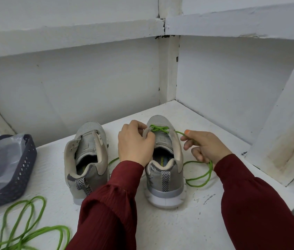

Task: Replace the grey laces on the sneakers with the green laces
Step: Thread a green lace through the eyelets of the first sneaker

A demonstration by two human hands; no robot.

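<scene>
Two grey sneakers stand heels toward me on a white shelf. The left sneaker has no lace in its eyelets. The right sneaker carries a green lace crossed through its front eyelets. My left hand grips the left eyelet flap of the right sneaker. My right hand pinches the lace's right strand, which runs taut from the eyelets and then loops down on the shelf beside the shoe. A short piece of green lace shows between the two sneakers.
A dark perforated basket with a clear plastic bag in it sits at the left. A second green lace lies coiled at the front left. White walls close the corner behind and to the right; the shelf's edge runs at the right.
</scene>
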